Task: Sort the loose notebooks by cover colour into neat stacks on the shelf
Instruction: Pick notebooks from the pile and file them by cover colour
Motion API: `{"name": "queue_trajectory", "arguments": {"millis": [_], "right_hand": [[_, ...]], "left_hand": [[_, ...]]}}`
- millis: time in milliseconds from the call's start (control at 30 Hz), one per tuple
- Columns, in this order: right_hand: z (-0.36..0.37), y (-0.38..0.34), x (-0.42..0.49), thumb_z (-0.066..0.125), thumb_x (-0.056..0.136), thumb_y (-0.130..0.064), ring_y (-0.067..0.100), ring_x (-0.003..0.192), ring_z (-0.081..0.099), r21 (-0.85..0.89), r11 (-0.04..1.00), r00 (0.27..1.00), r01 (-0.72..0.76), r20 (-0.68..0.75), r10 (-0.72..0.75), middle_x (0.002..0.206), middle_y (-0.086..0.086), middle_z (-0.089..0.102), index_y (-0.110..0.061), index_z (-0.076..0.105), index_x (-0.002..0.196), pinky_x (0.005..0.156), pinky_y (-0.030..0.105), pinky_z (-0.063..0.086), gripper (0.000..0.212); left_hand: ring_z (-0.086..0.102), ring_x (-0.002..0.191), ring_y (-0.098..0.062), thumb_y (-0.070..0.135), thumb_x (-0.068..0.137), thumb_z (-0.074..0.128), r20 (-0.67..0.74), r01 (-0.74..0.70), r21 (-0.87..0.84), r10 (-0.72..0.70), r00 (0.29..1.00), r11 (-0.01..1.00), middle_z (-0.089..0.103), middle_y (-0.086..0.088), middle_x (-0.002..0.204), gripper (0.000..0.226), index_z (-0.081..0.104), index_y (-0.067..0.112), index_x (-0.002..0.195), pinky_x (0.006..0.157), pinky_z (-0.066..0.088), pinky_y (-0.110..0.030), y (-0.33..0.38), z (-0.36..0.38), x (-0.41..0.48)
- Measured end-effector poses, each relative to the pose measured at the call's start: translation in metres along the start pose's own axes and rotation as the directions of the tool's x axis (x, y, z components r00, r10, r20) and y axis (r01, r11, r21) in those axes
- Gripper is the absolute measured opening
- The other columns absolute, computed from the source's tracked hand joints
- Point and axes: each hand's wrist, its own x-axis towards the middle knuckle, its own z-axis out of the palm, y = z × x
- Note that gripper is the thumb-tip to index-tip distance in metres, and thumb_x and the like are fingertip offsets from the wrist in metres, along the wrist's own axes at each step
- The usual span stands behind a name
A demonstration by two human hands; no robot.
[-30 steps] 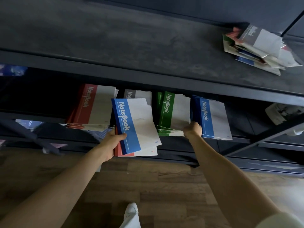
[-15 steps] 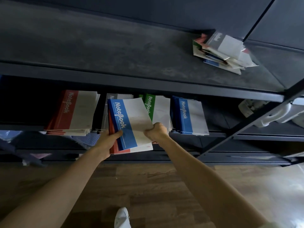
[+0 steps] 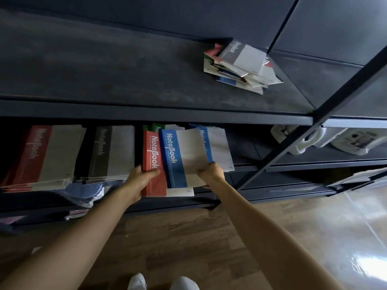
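My left hand (image 3: 139, 181) grips a red notebook (image 3: 152, 164) by its lower left edge, in front of the lower shelf. My right hand (image 3: 210, 171) pinches the lower right corner of a blue notebook (image 3: 178, 158), slid to the right so it partly covers the red one. Behind them on the lower shelf stand sorted stacks: a red stack (image 3: 44, 153), a grey stack (image 3: 111, 151), a green stack (image 3: 156, 127) mostly hidden, and a blue stack (image 3: 217, 147). A loose mixed pile of notebooks (image 3: 240, 65) lies on the upper shelf (image 3: 125, 65) at the right.
A black diagonal frame strut (image 3: 314, 122) crosses at the right. White plastic jugs (image 3: 310, 141) sit on the lower right shelf. A bluish bagged item (image 3: 88, 190) lies below the grey stack. Wooden floor and my white shoes (image 3: 163, 282) are below.
My right hand left the blue stack, came over to the notebooks held by my left hand and took the blue one, sliding it right off the red one. The view shifted right.
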Motion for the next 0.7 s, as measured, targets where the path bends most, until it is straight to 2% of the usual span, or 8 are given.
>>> {"name": "queue_trajectory", "arguments": {"millis": [133, 200, 333, 400, 433, 533, 700], "right_hand": [[-0.033, 0.026, 0.034, 0.059, 0.087, -0.014, 0.033, 0.100, 0.059, 0.052, 0.997, 0.994, -0.060, -0.090, 0.065, 0.114, 0.017, 0.060, -0.003, 0.051, 0.119, 0.081, 0.044, 0.056, 0.034], [-0.049, 0.034, 0.053, 0.059, 0.087, -0.013, 0.035, 0.105, 0.058, 0.088, 0.993, 0.987, -0.083, -0.128, 0.094, 0.118, 0.019, 0.058, -0.002, 0.048, 0.122, 0.087, 0.043, 0.053, 0.037], [-0.068, 0.041, 0.086, 0.051, 0.091, -0.006, 0.034, 0.106, 0.056, 0.140, 0.986, 0.985, -0.091, -0.132, 0.110, 0.125, 0.021, 0.054, -0.002, 0.035, 0.135, 0.090, 0.040, 0.046, 0.047], [-0.072, 0.041, 0.100, 0.049, 0.090, -0.004, 0.036, 0.111, 0.055, 0.144, 0.988, 0.991, -0.058, -0.109, 0.075, 0.126, 0.020, 0.054, -0.006, 0.030, 0.141, 0.092, 0.038, 0.047, 0.055], [-0.074, 0.040, 0.106, 0.049, 0.089, -0.004, 0.036, 0.111, 0.055, 0.125, 0.992, 0.994, -0.028, -0.105, 0.042, 0.124, 0.019, 0.055, -0.005, 0.036, 0.137, 0.089, 0.036, 0.047, 0.050], [-0.076, 0.036, 0.118, 0.048, 0.087, 0.001, 0.033, 0.112, 0.055, -0.081, 0.993, 0.992, 0.083, -0.091, -0.091, 0.121, 0.018, 0.058, 0.001, 0.056, 0.118, 0.084, 0.031, 0.045, 0.032], [-0.069, 0.045, 0.127, 0.045, 0.087, -0.001, 0.034, 0.114, 0.051, -0.275, 0.940, 0.977, 0.199, -0.024, -0.214, 0.130, 0.016, 0.047, -0.008, 0.051, 0.124, 0.085, 0.033, 0.045, 0.038]], "left_hand": [[0.057, 0.090, -0.021, 0.009, 0.086, 0.066, -0.001, 0.046, 0.025, -0.046, 0.999, 0.999, 0.059, -0.007, 0.108, 0.053, 0.044, 0.014, 0.135, 0.076, 0.046, -0.033, 0.000, 0.025, 0.012], [0.056, 0.092, -0.022, 0.005, 0.086, 0.065, -0.032, 0.068, 0.005, -0.068, 0.997, 0.998, 0.059, -0.009, 0.111, 0.055, 0.043, 0.013, 0.136, 0.079, 0.045, -0.034, 0.001, 0.042, 0.016], [0.055, 0.094, -0.025, -0.003, 0.084, 0.063, -0.116, 0.105, -0.058, -0.111, 0.987, 0.993, 0.059, -0.013, 0.110, 0.054, 0.045, 0.008, 0.133, 0.084, 0.045, -0.037, 0.001, 0.068, 0.023], [0.055, 0.096, -0.026, -0.004, 0.084, 0.063, -0.142, 0.111, -0.085, -0.122, 0.982, 0.990, 0.059, -0.016, 0.118, 0.053, 0.045, 0.008, 0.132, 0.087, 0.044, -0.040, -0.001, 0.076, 0.027], [0.056, 0.099, -0.028, -0.005, 0.084, 0.063, -0.156, 0.112, -0.103, -0.127, 0.979, 0.988, 0.058, -0.017, 0.121, 0.054, 0.044, 0.008, 0.132, 0.089, 0.045, -0.041, -0.002, 0.079, 0.028], [0.056, 0.110, -0.033, -0.007, 0.084, 0.061, -0.206, 0.099, -0.160, -0.131, 0.970, 0.982, 0.058, -0.018, 0.122, 0.054, 0.044, 0.008, 0.133, 0.095, 0.044, -0.045, -0.005, 0.083, 0.029], [0.058, 0.098, -0.029, -0.007, 0.083, 0.061, -0.284, 0.053, -0.264, -0.130, 0.950, 0.963, 0.061, -0.015, 0.116, 0.051, 0.049, 0.012, 0.128, 0.089, 0.047, -0.041, -0.007, 0.081, 0.027]]}}
